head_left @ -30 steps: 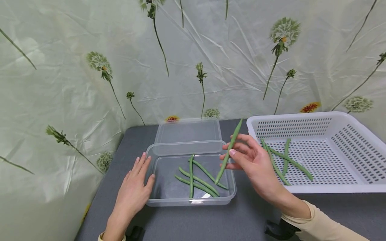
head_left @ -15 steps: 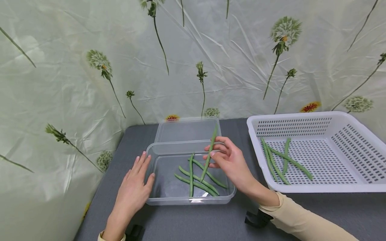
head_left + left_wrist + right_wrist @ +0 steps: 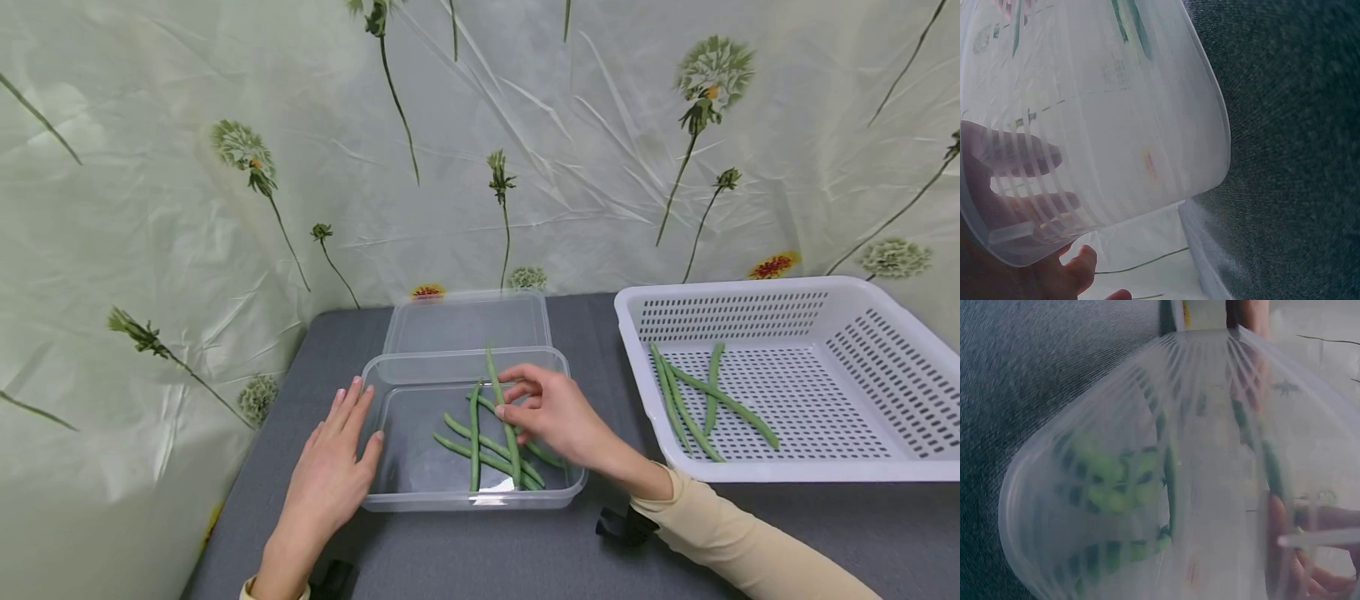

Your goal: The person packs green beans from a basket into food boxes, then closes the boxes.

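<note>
A clear plastic container (image 3: pixel 408 467) stands in the middle of the table with several green beans (image 3: pixel 475 442) lying crossed on its bottom. Inside it, my right hand (image 3: pixel 558 417) pinches one more green bean (image 3: pixel 495 379), its far end tilted up. Through the milky wall in the right wrist view, the held bean (image 3: pixel 1267 459) shows beside the thumb and fingertips, blurred. My left hand (image 3: pixel 333 471) rests against the container's left rim, its fingers straight. In the left wrist view those fingers (image 3: pixel 1022 156) appear through the wall.
A white perforated basket (image 3: pixel 847 400) stands to the right, with several green beans (image 3: pixel 723 404) on its left side. Behind the container lies a clear lid (image 3: pixel 468 321). A flower-printed sheet (image 3: pixel 420 125) hangs behind the grey table (image 3: pixel 465 554).
My right hand has moved left and down from beside the basket into the container, carrying the green bean, which has turned to lean leftward. My left hand has stayed in place.
</note>
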### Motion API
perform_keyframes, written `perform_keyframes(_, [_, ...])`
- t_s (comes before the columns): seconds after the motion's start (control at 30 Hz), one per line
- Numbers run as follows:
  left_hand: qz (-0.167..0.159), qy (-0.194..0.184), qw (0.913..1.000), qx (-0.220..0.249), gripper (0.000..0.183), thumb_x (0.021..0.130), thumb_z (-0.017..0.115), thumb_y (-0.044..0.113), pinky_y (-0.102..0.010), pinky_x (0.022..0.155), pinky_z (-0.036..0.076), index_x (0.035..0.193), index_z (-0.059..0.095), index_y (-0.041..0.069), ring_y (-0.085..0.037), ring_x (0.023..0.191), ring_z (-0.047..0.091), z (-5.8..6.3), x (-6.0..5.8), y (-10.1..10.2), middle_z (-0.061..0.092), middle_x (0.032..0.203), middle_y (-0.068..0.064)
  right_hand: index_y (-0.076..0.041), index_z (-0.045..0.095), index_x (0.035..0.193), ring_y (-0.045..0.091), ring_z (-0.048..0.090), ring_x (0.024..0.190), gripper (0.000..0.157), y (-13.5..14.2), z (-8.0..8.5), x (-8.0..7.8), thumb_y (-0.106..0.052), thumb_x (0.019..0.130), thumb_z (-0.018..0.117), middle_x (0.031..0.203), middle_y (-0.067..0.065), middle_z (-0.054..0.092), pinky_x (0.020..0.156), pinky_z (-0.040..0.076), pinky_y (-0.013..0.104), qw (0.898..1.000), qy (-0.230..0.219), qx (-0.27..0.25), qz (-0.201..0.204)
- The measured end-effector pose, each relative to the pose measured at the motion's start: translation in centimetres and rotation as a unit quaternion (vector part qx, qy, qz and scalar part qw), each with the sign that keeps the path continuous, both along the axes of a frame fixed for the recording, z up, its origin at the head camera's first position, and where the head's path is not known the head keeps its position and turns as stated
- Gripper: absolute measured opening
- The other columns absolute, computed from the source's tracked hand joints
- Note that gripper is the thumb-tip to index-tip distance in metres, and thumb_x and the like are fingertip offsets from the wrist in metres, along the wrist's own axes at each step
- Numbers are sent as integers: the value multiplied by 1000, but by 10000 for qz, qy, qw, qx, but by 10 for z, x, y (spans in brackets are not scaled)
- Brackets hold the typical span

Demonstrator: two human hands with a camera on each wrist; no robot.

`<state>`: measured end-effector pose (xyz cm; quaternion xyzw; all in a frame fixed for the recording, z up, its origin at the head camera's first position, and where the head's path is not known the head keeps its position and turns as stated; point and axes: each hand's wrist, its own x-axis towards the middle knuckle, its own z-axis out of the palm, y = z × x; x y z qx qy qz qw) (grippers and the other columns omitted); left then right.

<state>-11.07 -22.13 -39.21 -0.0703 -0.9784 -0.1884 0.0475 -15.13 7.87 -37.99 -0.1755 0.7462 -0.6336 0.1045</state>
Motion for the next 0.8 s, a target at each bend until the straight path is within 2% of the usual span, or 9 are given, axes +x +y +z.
perform_keyframes(0.2, [2,-79,10000,20,63,102,52,26,-64,111,18,157,26,8,-30,149,10,-2,0,0,13,164,-7,-4,63,124,21,67,71,38,-2,-2,3,-5,88,74,97,9,66,58,59,45,9986,155,487,-112])
perform_keyframes(0.47, [12,-45,10000,-15,62,103,51,26,-63,111,19,157,26,9,-30,149,10,-1,0,0,13,164,-7,-16,69,116,8,65,74,28,-4,-4,6,-15,88,75,94,-6,67,56,53,30,9859,950,1274,-522])
perform_keyframes(0.63, [-6,16,10000,-5,62,103,52,26,-64,110,19,157,26,8,-31,149,11,-1,0,0,14,164,-8,-18,70,112,9,65,76,24,-4,-4,8,-12,89,73,93,-6,67,55,52,30,9865,1003,1093,-690])
perform_keyframes(0.8, [-5,-28,10000,9,63,102,53,26,-63,111,19,157,26,8,-30,149,10,-2,1,-1,13,164,-7,-17,69,114,21,67,79,23,-2,-4,12,-12,91,71,99,-1,66,60,58,39,9930,898,470,-610])
